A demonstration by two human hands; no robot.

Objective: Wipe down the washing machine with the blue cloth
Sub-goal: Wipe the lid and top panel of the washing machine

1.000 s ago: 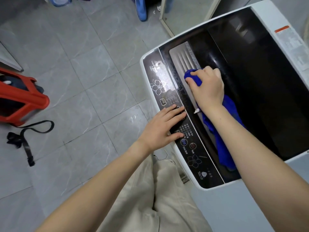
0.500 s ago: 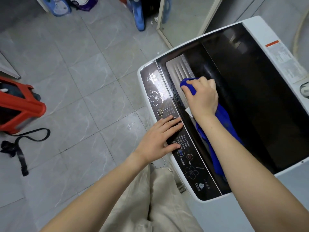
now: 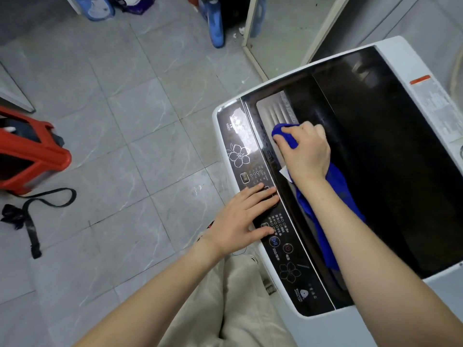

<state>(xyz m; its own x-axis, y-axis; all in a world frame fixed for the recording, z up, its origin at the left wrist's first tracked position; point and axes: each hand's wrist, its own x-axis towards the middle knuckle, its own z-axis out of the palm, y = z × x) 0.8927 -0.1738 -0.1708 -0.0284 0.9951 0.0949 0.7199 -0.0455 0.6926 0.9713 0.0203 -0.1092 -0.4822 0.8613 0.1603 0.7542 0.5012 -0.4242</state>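
A white top-loading washing machine with a dark glass lid fills the right side. Its black control panel with flower prints runs along the near left edge. My right hand grips a bunched blue cloth and presses it on the grey ribbed strip at the lid's front. The cloth trails back under my forearm along the lid's edge. My left hand rests flat on the control panel, fingers straight over the buttons.
Grey tiled floor spreads to the left. A red plastic stool and a black strap lie at the far left. Blue bottles and a door frame stand at the top. My beige trousers are below.
The view has tilted, so the machine sits lower in frame. My right hand with the cloth has stayed on the ribbed strip, shifting slightly along it. The left hand stays on the panel.
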